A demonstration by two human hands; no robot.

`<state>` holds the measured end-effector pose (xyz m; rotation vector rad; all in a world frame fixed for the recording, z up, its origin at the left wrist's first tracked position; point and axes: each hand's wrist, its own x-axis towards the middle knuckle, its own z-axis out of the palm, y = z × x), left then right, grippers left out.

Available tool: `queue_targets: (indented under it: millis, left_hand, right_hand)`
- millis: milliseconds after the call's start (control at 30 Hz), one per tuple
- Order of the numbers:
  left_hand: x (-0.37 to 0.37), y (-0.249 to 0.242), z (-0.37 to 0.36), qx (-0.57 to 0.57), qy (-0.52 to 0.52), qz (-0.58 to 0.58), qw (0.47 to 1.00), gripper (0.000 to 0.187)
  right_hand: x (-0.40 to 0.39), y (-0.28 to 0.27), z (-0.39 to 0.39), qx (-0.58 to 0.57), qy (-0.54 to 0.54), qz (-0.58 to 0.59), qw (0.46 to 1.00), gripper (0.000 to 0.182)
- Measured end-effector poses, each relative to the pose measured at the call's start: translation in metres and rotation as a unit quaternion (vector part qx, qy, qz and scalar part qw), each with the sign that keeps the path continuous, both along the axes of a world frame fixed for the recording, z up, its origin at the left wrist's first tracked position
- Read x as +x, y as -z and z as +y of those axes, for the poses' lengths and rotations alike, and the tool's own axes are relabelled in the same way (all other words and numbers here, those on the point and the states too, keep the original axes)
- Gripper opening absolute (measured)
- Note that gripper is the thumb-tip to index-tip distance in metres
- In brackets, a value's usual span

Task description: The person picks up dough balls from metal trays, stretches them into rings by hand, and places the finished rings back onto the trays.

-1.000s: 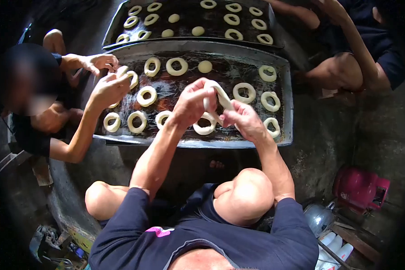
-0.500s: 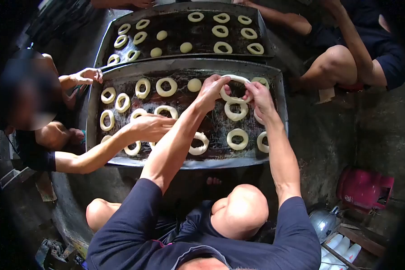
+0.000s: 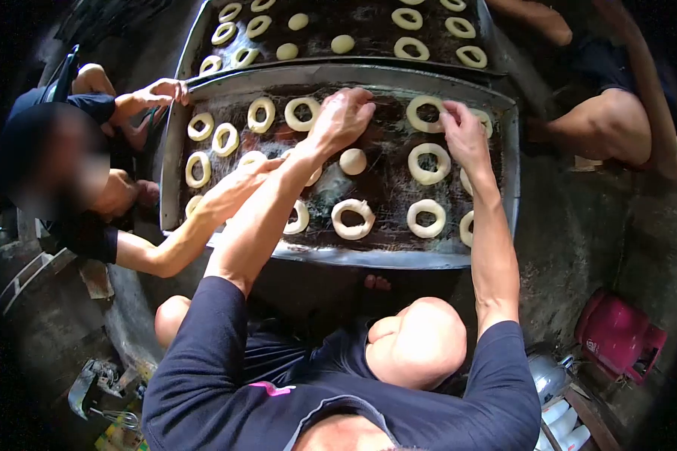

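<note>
My left hand [image 3: 341, 120] reaches over the near baking tray [image 3: 399, 257], its fingers curled over the spot where a dough ball lay; the ball itself is hidden under it. My right hand [image 3: 466, 135] is at the right edge of a dough ring [image 3: 426, 114], which lies flat on the tray; its fingers look loosely bent and apart. Below that ring lies another dough ring [image 3: 429, 164]. A bare dough ball [image 3: 353, 161] sits mid-tray, with a further dough ring [image 3: 353, 219] nearer to me.
A second tray [image 3: 496, 56] with rings and balls adjoins the far side. From the left, a co-worker's hand [image 3: 252, 180] reaches in beside my left forearm; their other hand [image 3: 165, 92] is by the tray's corner. A red gas cylinder [image 3: 617, 334] stands at right.
The ring held stretched between both my hands now lies on the tray. My left hand has moved left over the dough ball's place, and the view has shifted.
</note>
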<state>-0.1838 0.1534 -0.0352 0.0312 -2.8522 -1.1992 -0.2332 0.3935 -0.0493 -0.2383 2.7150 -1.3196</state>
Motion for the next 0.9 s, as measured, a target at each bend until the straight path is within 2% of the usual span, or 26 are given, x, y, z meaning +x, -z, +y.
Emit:
queue_targets:
  millis: [67,133,167,200,267,300,333,400,433,467,533,567,633,700,800,867,900]
  left_hand:
    - [0.017,-0.014,-0.008,0.045,-0.043,0.008,0.998,0.031]
    - [0.030,-0.020,-0.014,0.162,-0.082,-0.019,0.983,0.028]
    - [0.038,-0.020,-0.016,0.187,-0.083,0.022,0.979,0.025]
    - [0.048,-0.022,-0.018,0.255,-0.098,0.003,0.962,0.026]
    - [0.069,-0.016,-0.022,0.300,-0.126,0.012,0.946,0.027]
    - [0.080,-0.015,-0.024,0.294,-0.129,-0.027,0.947,0.027]
    - [0.091,-0.015,-0.025,0.253,-0.118,-0.052,0.959,0.029]
    - [0.109,0.016,-0.025,0.175,-0.079,-0.021,0.981,0.033]
    - [0.117,0.018,-0.019,0.152,-0.073,-0.049,0.984,0.039]
    - [0.123,0.021,-0.011,0.191,-0.071,-0.062,0.977,0.042]
    - [0.125,0.017,0.002,0.420,-0.035,-0.112,0.900,0.044]
    - [0.124,0.008,0.005,0.402,-0.029,-0.106,0.909,0.044]
    - [0.122,-0.003,0.007,0.466,-0.027,-0.079,0.881,0.049]
    - [0.123,-0.014,0.013,0.551,-0.012,-0.057,0.833,0.060]
    - [0.124,-0.008,0.023,0.539,0.003,-0.049,0.841,0.058]
    - [0.137,-0.011,0.036,0.546,0.009,-0.053,0.836,0.068]
    - [0.142,-0.006,0.045,0.526,0.023,-0.056,0.849,0.070]
  right_hand:
    - [0.022,-0.003,-0.018,-0.087,0.005,-0.105,0.991,0.034]
    - [0.039,-0.002,-0.045,0.011,-0.080,-0.058,0.995,0.035]
    - [0.046,0.003,-0.064,0.049,-0.124,-0.077,0.988,0.035]
    - [0.052,0.012,-0.081,0.088,-0.168,-0.095,0.977,0.035]
    - [0.074,0.032,-0.098,0.141,-0.232,0.043,0.962,0.033]
    - [0.078,0.038,-0.103,0.100,-0.224,0.060,0.968,0.032]
    - [0.081,0.025,-0.105,0.079,-0.220,0.028,0.972,0.034]
    - [0.088,0.007,-0.099,-0.026,-0.160,-0.136,0.977,0.036]
    - [0.090,0.004,-0.096,-0.111,-0.143,-0.141,0.973,0.037]
    - [0.097,0.001,-0.090,-0.238,-0.094,-0.219,0.942,0.035]
    - [0.109,-0.011,-0.081,-0.328,-0.050,-0.241,0.912,0.035]
    - [0.115,-0.016,-0.077,-0.324,-0.045,-0.238,0.915,0.035]
    - [0.125,-0.026,-0.069,-0.428,-0.048,-0.246,0.868,0.033]
    - [0.132,-0.030,-0.062,-0.424,-0.072,-0.216,0.876,0.033]
    - [0.141,-0.037,-0.067,-0.405,-0.059,-0.170,0.896,0.034]
    - [0.132,-0.044,-0.062,-0.337,-0.099,-0.120,0.929,0.036]
    - [0.127,-0.050,-0.060,-0.279,-0.075,-0.097,0.952,0.038]
